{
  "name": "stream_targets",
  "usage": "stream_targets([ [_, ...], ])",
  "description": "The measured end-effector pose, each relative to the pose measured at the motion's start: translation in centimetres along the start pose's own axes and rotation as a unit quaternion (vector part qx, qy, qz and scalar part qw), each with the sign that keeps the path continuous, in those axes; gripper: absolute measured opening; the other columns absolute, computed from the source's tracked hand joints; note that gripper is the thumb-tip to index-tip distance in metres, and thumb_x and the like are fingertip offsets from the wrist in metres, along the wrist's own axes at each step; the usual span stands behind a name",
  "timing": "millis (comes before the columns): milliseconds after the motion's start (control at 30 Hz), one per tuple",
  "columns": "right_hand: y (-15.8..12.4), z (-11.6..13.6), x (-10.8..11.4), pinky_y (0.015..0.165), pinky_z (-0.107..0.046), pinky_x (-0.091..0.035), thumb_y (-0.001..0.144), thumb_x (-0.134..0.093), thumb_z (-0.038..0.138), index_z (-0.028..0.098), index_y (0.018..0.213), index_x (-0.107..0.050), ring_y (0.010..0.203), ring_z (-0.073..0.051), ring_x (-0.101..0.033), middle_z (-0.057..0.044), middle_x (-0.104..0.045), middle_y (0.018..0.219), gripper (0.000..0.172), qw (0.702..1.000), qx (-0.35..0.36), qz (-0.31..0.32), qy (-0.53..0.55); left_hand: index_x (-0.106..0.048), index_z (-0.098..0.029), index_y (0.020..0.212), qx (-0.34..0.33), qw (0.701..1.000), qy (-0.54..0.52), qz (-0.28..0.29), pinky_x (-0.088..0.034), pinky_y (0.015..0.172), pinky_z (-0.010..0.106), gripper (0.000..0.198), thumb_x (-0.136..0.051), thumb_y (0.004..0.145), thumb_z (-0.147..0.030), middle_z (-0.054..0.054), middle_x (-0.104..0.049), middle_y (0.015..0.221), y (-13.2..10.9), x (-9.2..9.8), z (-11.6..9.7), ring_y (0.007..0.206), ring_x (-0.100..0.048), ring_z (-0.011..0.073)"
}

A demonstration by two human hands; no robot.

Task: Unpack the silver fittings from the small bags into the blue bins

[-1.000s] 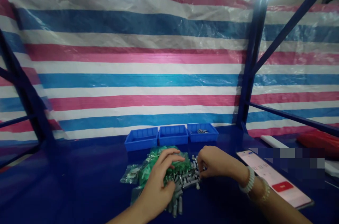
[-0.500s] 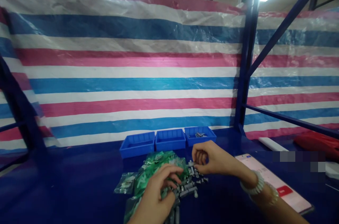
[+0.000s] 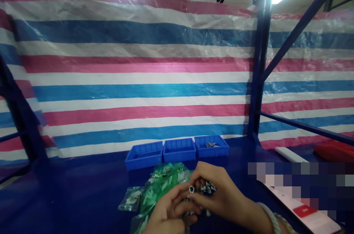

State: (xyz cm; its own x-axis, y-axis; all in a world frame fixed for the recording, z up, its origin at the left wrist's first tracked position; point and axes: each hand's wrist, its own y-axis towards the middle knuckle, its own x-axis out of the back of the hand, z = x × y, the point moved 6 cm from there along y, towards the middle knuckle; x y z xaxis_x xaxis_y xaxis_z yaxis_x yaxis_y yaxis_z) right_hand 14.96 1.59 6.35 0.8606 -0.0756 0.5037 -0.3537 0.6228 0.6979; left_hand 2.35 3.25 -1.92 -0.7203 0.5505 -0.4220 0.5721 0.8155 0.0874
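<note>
Low in the middle, my right hand point(image 3: 218, 191) is curled around several shiny small metal pieces point(image 3: 208, 187); their exact kind is too small to tell. A metal piece with a round hollow end point(image 3: 191, 189) sits at the fingertips where both hands meet. My left hand point(image 3: 174, 208) is closed, its fingers bent against the right fingertips, and what it grips is largely hidden. Just left of the hands lies a heap of green plastic bags point(image 3: 157, 189). A small clear bag point(image 3: 131, 199) with pieces inside lies at the heap's left edge.
Behind the heap stand three blue bins, the left point(image 3: 143, 155), the middle point(image 3: 179, 150) and the right point(image 3: 225, 149), which holds some metal pieces point(image 3: 212, 145). A phone point(image 3: 298, 204) lies on the right. Blue rack posts point(image 3: 257, 79) and a striped sheet point(image 3: 152, 90) enclose the table point(image 3: 83, 193).
My right hand has moved left and down from the loose metal pieces to meet my left hand. Metal pieces now show in its fingers. The left fingers have closed in. The view has shifted slightly.
</note>
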Motion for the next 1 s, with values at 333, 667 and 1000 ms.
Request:
stream_targets([
  [333, 0.6, -2.7, 1.1, 0.068, -0.024, -0.050, 0.070, -0.059, 0.005, 0.019, 0.082, -0.060, 0.073, -0.014, -0.064, 0.000, -0.067, 0.078, 0.019, 0.998, -0.042, -0.055, 0.013, -0.058, -0.031, 0.126, -0.155, 0.963, 0.216, -0.033, -0.048, 0.088, 0.037, 0.073, -0.047, 0.060, -0.001, 0.006, -0.054, 0.127, -1.8, -1.0, -3.8, 0.111, -0.052, 0.0257],
  [667, 2.6, -13.8, 7.9, 0.069, -0.033, -0.051, 0.073, -0.062, 0.015, 0.017, 0.090, -0.059, 0.072, -0.021, -0.064, -0.004, -0.066, 0.075, 0.017, 0.953, -0.183, -0.131, -0.201, -0.055, -0.028, 0.123, -0.189, 0.935, 0.293, -0.068, -0.049, 0.086, 0.037, 0.068, -0.045, 0.060, -0.005, 0.007, -0.057, 0.122, -1.3, -0.1, -4.4, 0.105, -0.055, 0.0247],
  [1000, -1.7, -7.3, 0.6, 0.077, -0.031, -0.042, 0.067, -0.066, 0.012, 0.021, 0.090, -0.067, 0.089, -0.023, -0.056, -0.004, -0.064, 0.090, 0.025, 0.948, -0.111, 0.149, -0.257, -0.056, -0.024, 0.118, -0.146, 0.949, 0.274, -0.057, -0.045, 0.086, 0.037, 0.069, -0.042, 0.054, -0.006, 0.008, -0.058, 0.115, -0.9, -0.6, -3.4, 0.102, -0.055, 0.0235],
])
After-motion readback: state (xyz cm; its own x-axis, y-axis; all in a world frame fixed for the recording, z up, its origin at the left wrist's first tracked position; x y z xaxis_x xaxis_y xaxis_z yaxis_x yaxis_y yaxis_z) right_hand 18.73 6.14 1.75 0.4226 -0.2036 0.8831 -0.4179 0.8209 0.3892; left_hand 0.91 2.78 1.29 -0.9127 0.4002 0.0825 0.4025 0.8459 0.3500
